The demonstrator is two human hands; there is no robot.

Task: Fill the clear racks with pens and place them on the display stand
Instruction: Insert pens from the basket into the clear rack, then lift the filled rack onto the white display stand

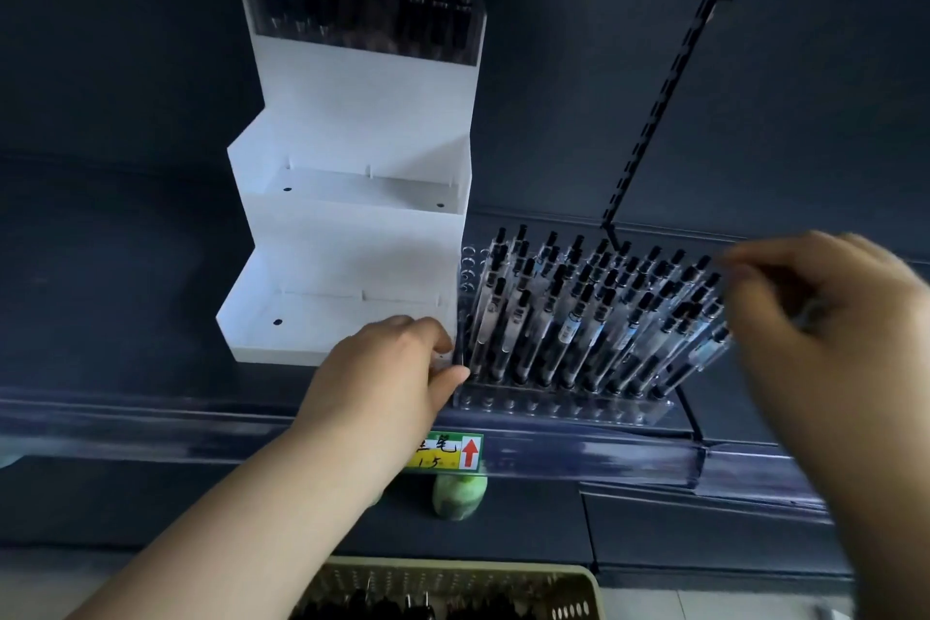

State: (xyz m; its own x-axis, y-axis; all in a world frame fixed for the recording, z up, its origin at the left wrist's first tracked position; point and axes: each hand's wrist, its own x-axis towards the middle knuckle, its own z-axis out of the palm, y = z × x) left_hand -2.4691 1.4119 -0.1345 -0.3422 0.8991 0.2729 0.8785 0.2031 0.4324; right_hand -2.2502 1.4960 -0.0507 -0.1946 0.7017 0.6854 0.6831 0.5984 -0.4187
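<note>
White display stand (352, 237), clear rack (563, 405), black-capped pens (578, 312), dark blue shelf (126, 267), olive perforated basket (568, 589)

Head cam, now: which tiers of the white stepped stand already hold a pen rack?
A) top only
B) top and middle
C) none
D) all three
A: only the top tier of the display stand carries a filled rack; the middle and bottom tiers are bare, and the second rack sits on the shelf beside it, gripped by the left hand.
</note>
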